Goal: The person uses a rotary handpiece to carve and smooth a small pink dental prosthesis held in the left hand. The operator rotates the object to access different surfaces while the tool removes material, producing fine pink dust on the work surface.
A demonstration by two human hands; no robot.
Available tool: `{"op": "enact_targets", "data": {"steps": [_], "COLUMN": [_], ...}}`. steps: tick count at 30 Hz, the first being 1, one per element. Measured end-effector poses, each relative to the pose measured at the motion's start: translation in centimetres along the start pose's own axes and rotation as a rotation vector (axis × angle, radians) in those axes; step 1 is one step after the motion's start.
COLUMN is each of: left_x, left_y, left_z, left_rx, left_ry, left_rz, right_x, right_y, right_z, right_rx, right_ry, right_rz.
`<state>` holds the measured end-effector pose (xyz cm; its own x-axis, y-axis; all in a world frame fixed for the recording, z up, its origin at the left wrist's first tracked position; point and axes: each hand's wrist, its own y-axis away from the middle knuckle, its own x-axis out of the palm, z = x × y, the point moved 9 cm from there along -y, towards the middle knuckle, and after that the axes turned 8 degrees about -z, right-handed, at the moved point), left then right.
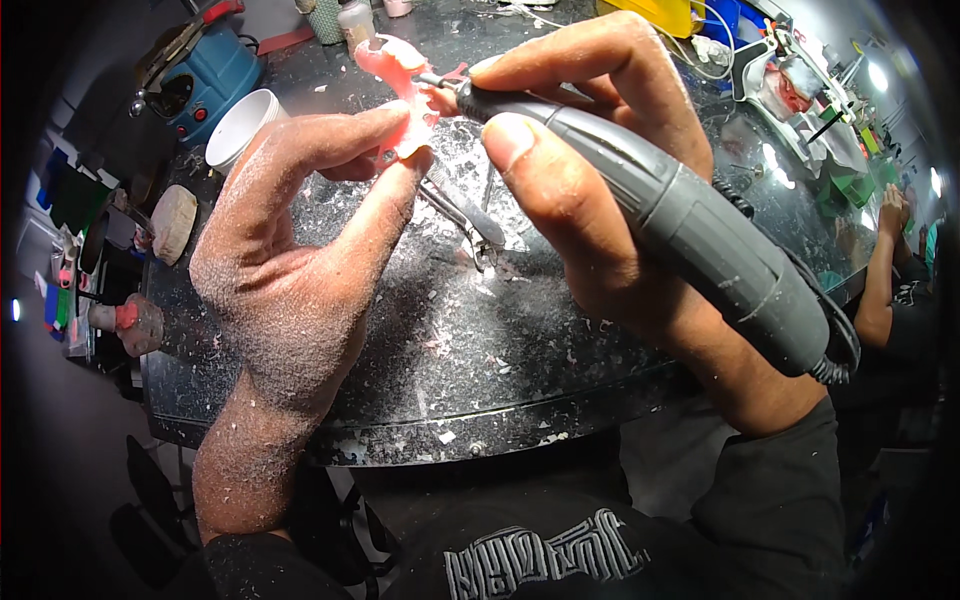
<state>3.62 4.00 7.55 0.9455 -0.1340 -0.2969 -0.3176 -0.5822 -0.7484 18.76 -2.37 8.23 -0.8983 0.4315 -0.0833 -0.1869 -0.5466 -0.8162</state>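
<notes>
Between its thumb and fingers, my left hand (290,230) pinches a thin pink denture plate (390,60). Pale dust coats this hand and its forearm. My right hand (570,200) is wrapped like a pen grip around a dark grey rotary handpiece (715,245). The handpiece's thin metal tip (432,79) points at the denture plate and appears to touch it. Both hands are raised over the dark worktable (400,370). Beneath them lie metal hand tools (465,212), partly hidden by my left hand, among white shavings.
A white tub (242,130) and a blue machine (205,85) stand at the far left, near a round cream block (175,223). Bottles (355,22) stand at the back. A white frame with a pink model (790,88) is at the far right. Another person's arm (880,270) shows beyond.
</notes>
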Motion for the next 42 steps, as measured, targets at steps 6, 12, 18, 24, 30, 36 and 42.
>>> {"op": "enact_targets", "data": {"steps": [6,12,18,24,30,36,42], "left_x": [0.0,-0.1,-0.1,0.2,0.1,0.2,-0.1], "left_y": [0.0,0.0,-0.1,-0.1,0.0,0.0,0.1], "left_z": [-0.1,0.0,-0.1,0.6,0.6,0.6,0.7], "left_rx": [-0.006,-0.015,-0.024,-0.165,-0.113,-0.139,-0.111], "left_ry": [-0.041,-0.035,-0.039,0.061,0.056,0.09,0.084], "left_rz": [0.011,0.005,0.013,-0.008,-0.016,-0.015,-0.015], "right_x": [0.2,0.3,0.4,-0.3,0.4,0.2,0.6], "right_y": [0.2,0.1,0.0,0.6,-0.4,0.4,-0.2], "right_z": [0.1,0.2,0.8,-1.1,0.7,-1.7,0.4], "right_rx": [0.006,0.016,0.035,0.071,-0.086,-0.149,-0.132], "right_ry": [-0.003,-0.011,-0.036,-0.057,-0.167,-0.205,-0.219], "right_rz": [0.006,0.005,-0.003,-0.091,-0.038,-0.029,0.025]}}
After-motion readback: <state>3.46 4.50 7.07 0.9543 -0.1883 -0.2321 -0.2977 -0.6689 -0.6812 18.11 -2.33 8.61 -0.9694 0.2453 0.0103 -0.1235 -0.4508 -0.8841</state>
